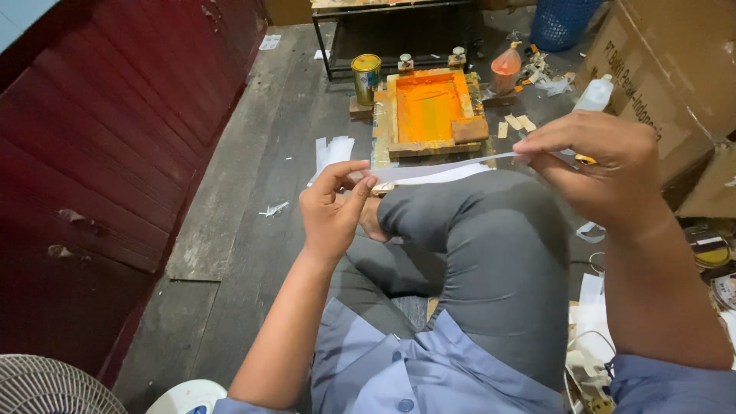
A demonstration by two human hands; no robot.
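A long white paper strip point(441, 165) stretches between both hands above my raised knee in grey trousers point(491, 245). My left hand point(331, 208) pinches the strip's near-left end between thumb and fingers. My right hand point(602, 165) pinches the other end at upper right. Just past the strip, on the plank floor, lies a wooden screen-printing frame point(429, 107) coated in orange ink, with a wooden block at its right corner.
A yellow-lidded tin point(366, 75) stands left of the frame. Behind are a bag of orange ink point(506, 67), a white bottle point(595, 93), a blue basket point(562, 21) and a black metal stand. Cardboard boxes point(675, 69) sit right; dark red wall left; white fan point(54, 387) bottom left.
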